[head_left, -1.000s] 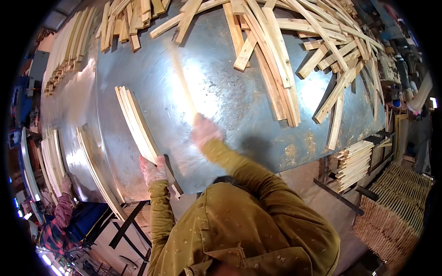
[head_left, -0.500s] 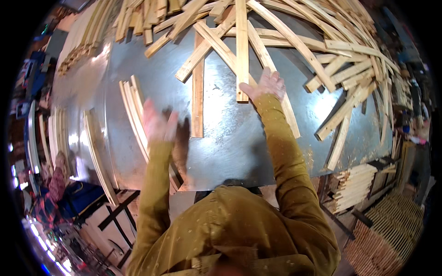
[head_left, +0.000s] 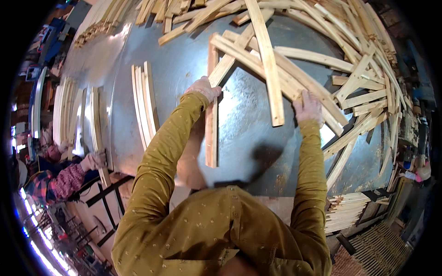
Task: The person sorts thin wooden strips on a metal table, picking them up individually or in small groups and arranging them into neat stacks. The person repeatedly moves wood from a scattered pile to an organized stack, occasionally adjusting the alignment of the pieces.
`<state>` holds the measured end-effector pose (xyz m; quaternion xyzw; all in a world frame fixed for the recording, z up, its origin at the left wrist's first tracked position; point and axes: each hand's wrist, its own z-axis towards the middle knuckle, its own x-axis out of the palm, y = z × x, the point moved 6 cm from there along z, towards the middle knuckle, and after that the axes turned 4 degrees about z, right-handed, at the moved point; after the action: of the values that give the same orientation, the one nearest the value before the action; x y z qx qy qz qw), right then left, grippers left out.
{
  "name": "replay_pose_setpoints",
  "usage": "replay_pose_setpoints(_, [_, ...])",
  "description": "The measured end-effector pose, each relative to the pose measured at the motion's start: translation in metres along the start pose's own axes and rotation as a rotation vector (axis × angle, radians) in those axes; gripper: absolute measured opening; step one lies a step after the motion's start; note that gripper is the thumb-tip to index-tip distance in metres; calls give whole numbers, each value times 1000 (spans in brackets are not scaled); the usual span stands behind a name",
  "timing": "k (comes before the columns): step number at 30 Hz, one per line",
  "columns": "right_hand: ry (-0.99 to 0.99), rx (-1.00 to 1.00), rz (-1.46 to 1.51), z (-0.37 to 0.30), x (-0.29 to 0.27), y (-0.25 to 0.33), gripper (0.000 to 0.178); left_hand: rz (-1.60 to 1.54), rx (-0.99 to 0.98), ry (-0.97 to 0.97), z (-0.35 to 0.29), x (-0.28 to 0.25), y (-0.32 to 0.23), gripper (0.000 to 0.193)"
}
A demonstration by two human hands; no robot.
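Fingers of my left hand (head_left: 205,88) are closed around the near end of a pale wooden slat (head_left: 225,68) that slants away to the right. Beneath it, another slat (head_left: 212,133) lies nearly straight toward me. My right hand (head_left: 308,109) grips the near edge of a slanting slat (head_left: 287,87), with its fingertips over the top; the thumb's hold is partly hidden. Between my hands, a long slat (head_left: 271,92) rests across the others, its near end over the metal tabletop (head_left: 248,161).
A loose heap of slats (head_left: 363,87) covers the right and far side. To the left stand a small row of slats (head_left: 143,103) and more bundles (head_left: 64,110). A co-worker's hand (head_left: 93,161) touches a slat at the left edge. Stacked wood (head_left: 345,211) sits below the table at right.
My left hand has moved right from beside the small row and closed on a slat. My right hand has shifted right, and the slanting slats have swung right. The co-worker's hand reached a slat.
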<state>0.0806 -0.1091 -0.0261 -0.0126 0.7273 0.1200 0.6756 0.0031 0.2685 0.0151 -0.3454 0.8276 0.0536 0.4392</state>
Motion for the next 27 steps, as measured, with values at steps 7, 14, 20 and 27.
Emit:
replay_pose_setpoints(7, [155, -146, 496, -45, -56, 153, 106, -1680, 237, 477, -74, 90, 13, 65])
replay_pose_setpoints(14, [-203, -473, 29, -48, -54, 186, 91, -1917, 210, 698, -127, 129, 44, 66])
replay_pose_setpoints(20, [394, -400, 478, -9, -13, 187, 93, -1820, 194, 584, -162, 117, 50, 58])
replay_pose_setpoints(27, [239, -305, 99, -14, -19, 182, 97, -1711, 231, 477, -157, 111, 68, 53])
